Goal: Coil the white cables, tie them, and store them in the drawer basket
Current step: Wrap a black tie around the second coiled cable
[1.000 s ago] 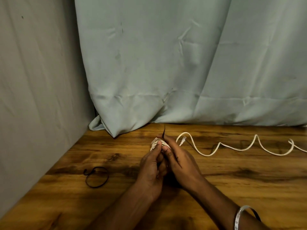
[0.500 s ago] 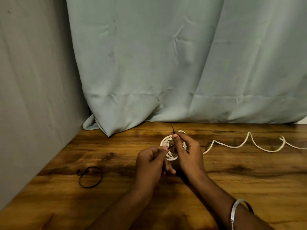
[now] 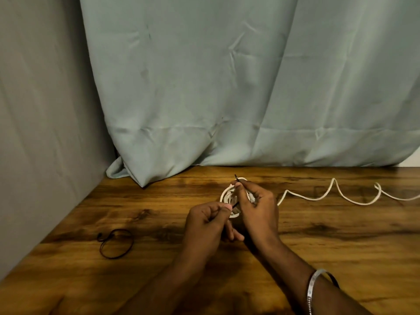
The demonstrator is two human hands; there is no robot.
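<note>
Little moved | both hands (image 3: 234, 212) pinch black tie (image 3: 236, 178) | white coil (image 3: 227, 194) between them

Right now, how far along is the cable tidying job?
Done: one white cable is wound into a coil. In hand: the left hand and right hand pinch a thin black tie at it. Left: a second white cable lies loose on the table, a spare black tie waits, and no drawer basket is in view.

Hands have parted – white coil (image 3: 228, 196) now exposed, black tie (image 3: 236, 178) pinched at both ends
</note>
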